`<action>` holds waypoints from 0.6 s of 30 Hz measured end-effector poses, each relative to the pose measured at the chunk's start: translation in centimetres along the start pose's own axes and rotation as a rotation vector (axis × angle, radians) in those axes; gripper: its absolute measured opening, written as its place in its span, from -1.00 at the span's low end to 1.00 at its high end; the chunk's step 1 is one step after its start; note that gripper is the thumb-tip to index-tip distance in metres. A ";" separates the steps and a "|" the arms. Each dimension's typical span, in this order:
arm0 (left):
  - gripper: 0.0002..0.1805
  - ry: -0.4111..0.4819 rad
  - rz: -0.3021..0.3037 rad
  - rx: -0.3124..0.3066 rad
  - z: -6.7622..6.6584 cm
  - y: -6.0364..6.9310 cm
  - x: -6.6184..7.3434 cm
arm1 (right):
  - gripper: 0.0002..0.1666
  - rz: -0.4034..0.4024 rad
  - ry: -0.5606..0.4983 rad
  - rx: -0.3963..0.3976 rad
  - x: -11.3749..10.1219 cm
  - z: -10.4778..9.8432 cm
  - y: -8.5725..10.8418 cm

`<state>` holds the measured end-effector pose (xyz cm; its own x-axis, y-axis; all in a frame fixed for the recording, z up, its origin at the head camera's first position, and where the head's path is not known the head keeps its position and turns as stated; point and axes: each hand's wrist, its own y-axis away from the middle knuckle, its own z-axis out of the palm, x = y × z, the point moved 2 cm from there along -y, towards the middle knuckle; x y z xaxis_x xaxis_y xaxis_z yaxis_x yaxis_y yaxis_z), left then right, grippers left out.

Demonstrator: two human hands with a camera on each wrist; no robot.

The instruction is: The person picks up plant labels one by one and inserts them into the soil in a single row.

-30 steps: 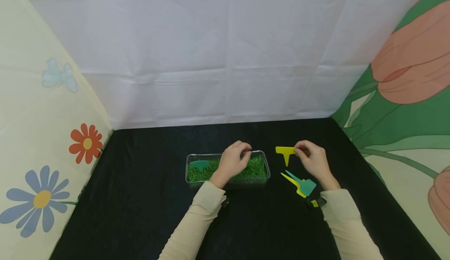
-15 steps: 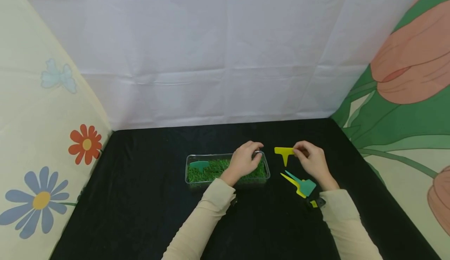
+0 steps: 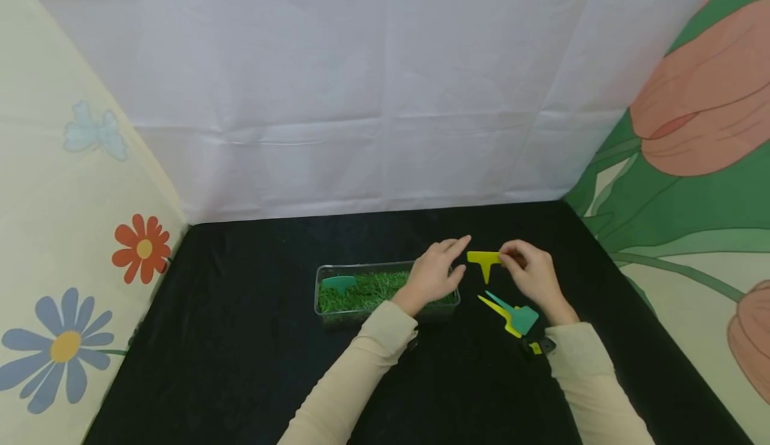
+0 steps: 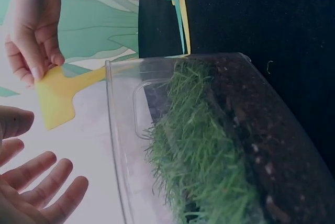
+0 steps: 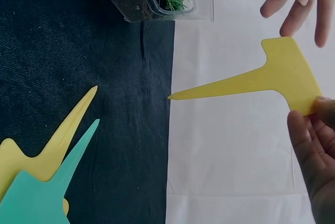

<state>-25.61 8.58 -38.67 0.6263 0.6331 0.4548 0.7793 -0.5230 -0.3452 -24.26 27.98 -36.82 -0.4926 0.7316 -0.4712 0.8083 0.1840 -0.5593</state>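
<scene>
Between thumb and fingers, my right hand (image 3: 532, 272) pinches one end of a yellow T-shaped plant label (image 3: 484, 258), its pointed stem downward. My left hand (image 3: 432, 274) reaches over the right end of a clear plastic box (image 3: 317, 289) of grass, fingers spread and close to the label's free end. In the left wrist view a small gap shows between those fingers (image 4: 49, 179) and the yellow label (image 4: 55, 98). Green grass (image 4: 201, 145) grows from dark soil in the box. A teal plant label (image 3: 339, 284) stands in the grass at the left end.
Right of the box, a teal plant label (image 3: 522, 319) overlaps a yellow one (image 3: 500, 311) on the black cloth (image 3: 240, 365). A small yellow piece (image 3: 535, 348) shows by my right wrist. A white sheet (image 3: 301, 97) hangs behind, with flower-printed panels at both sides.
My left hand has moved right across the box toward the yellow label, and its fingers have straightened. The right hand holds the label in nearly the same place.
</scene>
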 end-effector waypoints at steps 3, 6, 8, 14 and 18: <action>-0.44 0.002 0.014 0.010 0.2 -0.2 0.2 | -0.84 0.000 -0.001 0.005 -0.1 0.0 0.0; -0.49 -0.016 0.040 0.036 0.4 -0.4 0.4 | -0.84 0.001 -0.003 0.007 -0.2 0.0 0.0; -0.53 -0.043 0.064 0.060 0.6 -0.5 0.6 | -0.85 0.000 0.000 0.004 -0.2 -0.1 0.1; -0.65 -0.101 0.111 0.121 0.8 -0.7 1.1 | -0.85 0.000 0.013 -0.005 -0.4 -0.3 0.1; -0.69 -0.114 0.112 0.124 1.0 -0.9 1.3 | -0.85 0.000 0.010 -0.006 -0.5 -0.3 0.2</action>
<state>-25.46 10.41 -38.57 0.7022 0.6387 0.3146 0.6963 -0.5239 -0.4906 -23.74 27.88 -36.47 -0.4899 0.7378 -0.4644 0.8100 0.1882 -0.5554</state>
